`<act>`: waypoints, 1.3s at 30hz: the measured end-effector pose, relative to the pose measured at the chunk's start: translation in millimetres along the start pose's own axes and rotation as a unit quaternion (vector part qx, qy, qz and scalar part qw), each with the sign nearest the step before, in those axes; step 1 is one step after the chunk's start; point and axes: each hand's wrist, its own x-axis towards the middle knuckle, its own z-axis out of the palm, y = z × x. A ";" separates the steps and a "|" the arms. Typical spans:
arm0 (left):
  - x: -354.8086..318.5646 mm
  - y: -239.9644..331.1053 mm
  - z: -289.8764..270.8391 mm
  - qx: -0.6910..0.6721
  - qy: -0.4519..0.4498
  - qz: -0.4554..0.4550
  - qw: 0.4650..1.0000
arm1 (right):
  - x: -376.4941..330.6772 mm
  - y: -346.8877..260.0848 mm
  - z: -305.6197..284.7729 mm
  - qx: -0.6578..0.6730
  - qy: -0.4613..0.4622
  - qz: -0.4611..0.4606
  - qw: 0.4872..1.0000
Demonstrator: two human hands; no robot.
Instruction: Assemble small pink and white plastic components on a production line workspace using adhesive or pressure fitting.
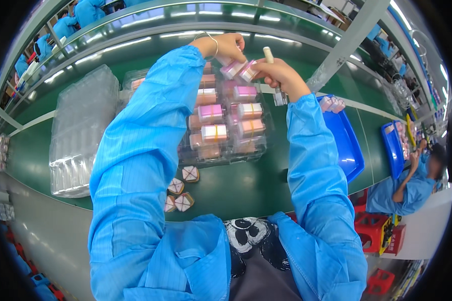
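Note:
Both my hands are at the far side of the green table, above a clear plastic tray (258, 148) of pink, peach and white blocks tied with yellow bands. My left hand (227, 46) is closed on a pink-and-white block bundle (232, 69), its fingertips over the top. Beside it, my right hand (282, 75) pinches a second banded bundle (249, 71); the two bundles nearly touch or touch. A slim stick with a cream cylindrical end (268, 54) stands up from my right hand, and a clear piece (279, 97) shows below it. My left sleeve covers part of the tray.
Stacked clear empty trays (80, 135) stand at left. Several loose bundles (184, 201) lie near the front edge. At right is a blue bin (350, 153) with pink-white bundles (331, 104) at its far end. A slanted metal post (349, 47) rises behind; a co-worker (409, 183) sits at right.

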 end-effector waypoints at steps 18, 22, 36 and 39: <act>-120.2 -54.7 -65.2 -0.232 0.167 0.025 0.958 | 2.3 5.9 -7.6 -0.019 0.002 0.013 1.000; -165.3 -56.9 -76.6 -0.134 0.151 -0.035 0.979 | 20.1 -4.8 -0.4 0.002 0.096 -0.107 0.990; -211.3 -4.6 -19.0 0.197 -0.044 0.029 0.979 | -10.0 -41.1 31.4 -0.061 0.064 -0.074 0.993; -215.6 5.3 9.2 0.310 -0.037 0.062 0.948 | -17.8 -48.5 46.8 -0.043 0.014 -0.096 0.994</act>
